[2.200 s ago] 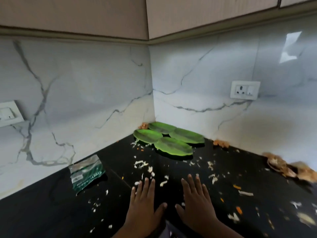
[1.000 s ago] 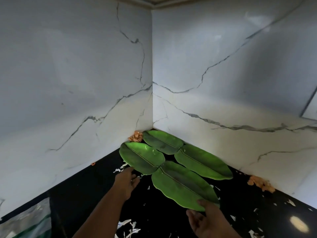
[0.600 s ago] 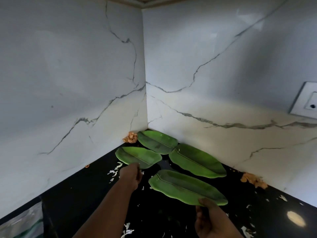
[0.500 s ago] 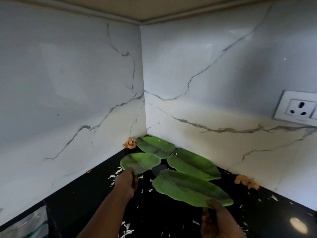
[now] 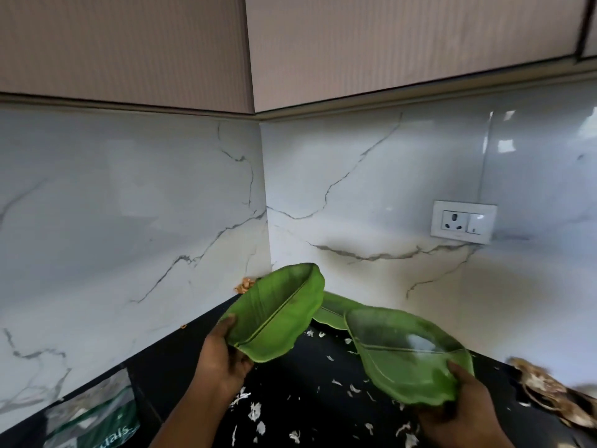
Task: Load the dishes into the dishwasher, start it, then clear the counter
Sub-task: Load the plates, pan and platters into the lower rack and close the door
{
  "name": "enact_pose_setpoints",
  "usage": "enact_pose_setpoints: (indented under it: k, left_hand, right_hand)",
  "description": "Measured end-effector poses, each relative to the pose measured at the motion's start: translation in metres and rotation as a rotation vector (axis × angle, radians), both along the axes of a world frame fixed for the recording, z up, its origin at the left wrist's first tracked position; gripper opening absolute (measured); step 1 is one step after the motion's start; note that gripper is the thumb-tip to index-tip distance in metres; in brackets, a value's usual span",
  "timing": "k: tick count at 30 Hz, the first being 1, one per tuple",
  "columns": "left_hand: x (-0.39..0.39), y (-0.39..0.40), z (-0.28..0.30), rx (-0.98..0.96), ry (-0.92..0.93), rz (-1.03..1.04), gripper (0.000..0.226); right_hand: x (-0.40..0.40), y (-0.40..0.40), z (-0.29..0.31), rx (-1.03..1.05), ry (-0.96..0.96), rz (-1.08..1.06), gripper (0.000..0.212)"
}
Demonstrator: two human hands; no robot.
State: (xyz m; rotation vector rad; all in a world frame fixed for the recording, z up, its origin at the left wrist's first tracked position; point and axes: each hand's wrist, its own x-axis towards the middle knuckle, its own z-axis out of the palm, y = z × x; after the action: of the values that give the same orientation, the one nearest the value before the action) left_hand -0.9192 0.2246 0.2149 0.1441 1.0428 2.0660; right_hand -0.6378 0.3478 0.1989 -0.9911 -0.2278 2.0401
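Leaf plates: I count two green leaf-shaped plates held above the black counter [image 5: 181, 357], near its corner; a third leaf plate [image 5: 332, 310] lies on the counter behind them, partly hidden.
Left plate [image 5: 274, 315]: I see it tilted, its far end raised toward the marble wall [image 5: 129, 221], its near end in the left hand [image 5: 223, 360].
Left hand fingers: thumb [image 5: 226, 324] pressed on the plate's rim, the other fingers curled beneath it; I judge this a pinch on the near end.
Right plate [image 5: 403, 354]: I see it held nearly level, clear of the counter, its near edge in the right hand [image 5: 465, 405].
Right hand fingers: thumb on the upper rim, the remaining fingers under the plate and hidden; I cannot tell their spread.
Plate spacing: the two held plates are close but apart.
Counter debris: white scraps [image 5: 255, 412] lie scattered between my hands; brown peelings [image 5: 542, 386] lie at right.
Other items: a green packet [image 5: 97, 421] at lower left; a wall socket [image 5: 463, 226] at right.
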Motion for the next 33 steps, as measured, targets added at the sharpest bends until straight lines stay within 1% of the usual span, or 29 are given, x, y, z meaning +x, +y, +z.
enact_pose_setpoints:
  k: [2, 5, 7, 10, 13, 16, 19, 21, 23, 24, 28, 30, 31, 33]
  left_hand:
    - [0.024, -0.009, -0.006, 0.023, -0.077, -0.067, 0.029]
    - [0.058, -0.021, -0.017, 0.028, -0.17, -0.091, 0.026]
    - [0.074, -0.024, -0.023, 0.018, -0.21, -0.108, 0.037]
    - [0.095, -0.034, -0.032, -0.056, -0.186, -0.207, 0.048]
    - [0.113, -0.056, -0.037, -0.101, -0.159, -0.292, 0.048]
    - [0.128, -0.092, -0.043, -0.103, -0.145, -0.381, 0.048]
    - [0.135, -0.131, -0.05, -0.078, -0.129, -0.507, 0.045]
    - [0.142, -0.15, -0.055, -0.094, -0.122, -0.609, 0.041]
    - [0.154, -0.168, -0.056, -0.125, -0.107, -0.675, 0.034]
    - [0.16, -0.174, -0.056, -0.139, -0.102, -0.714, 0.033]
    - [0.203, -0.195, -0.051, -0.218, -0.072, -0.908, 0.036]
    - [0.229, -0.199, -0.054, -0.229, -0.076, -0.962, 0.041]
    - [0.243, -0.2, -0.057, -0.225, -0.09, -0.987, 0.044]
    - [0.28, -0.211, -0.062, -0.214, -0.085, -1.047, 0.042]
  right_hand:
    - [0.024, -0.014, -0.006, 0.041, -0.024, 0.019, 0.052]
    - [0.058, -0.042, -0.009, 0.106, -0.077, -0.03, 0.04]
    - [0.078, -0.062, -0.009, 0.169, -0.071, -0.041, 0.04]
    - [0.106, -0.101, -0.01, 0.247, -0.093, -0.12, 0.038]
    - [0.124, -0.149, -0.007, 0.219, -0.127, -0.24, 0.026]
    - [0.136, -0.194, -0.013, 0.161, -0.213, -0.336, 0.029]
    - [0.15, -0.243, -0.016, 0.136, -0.295, -0.392, 0.025]
    - [0.164, -0.274, -0.015, 0.161, -0.36, -0.438, 0.029]
    - [0.177, -0.299, -0.011, 0.137, -0.434, -0.507, 0.042]
    - [0.185, -0.308, -0.01, 0.137, -0.439, -0.527, 0.044]
    - [0.229, -0.355, -0.016, 0.088, -0.504, -0.639, 0.042]
    - [0.257, -0.375, -0.024, 0.098, -0.487, -0.683, 0.039]
    - [0.275, -0.384, -0.033, 0.09, -0.449, -0.73, 0.037]
    - [0.31, -0.408, -0.045, 0.114, -0.394, -0.793, 0.037]
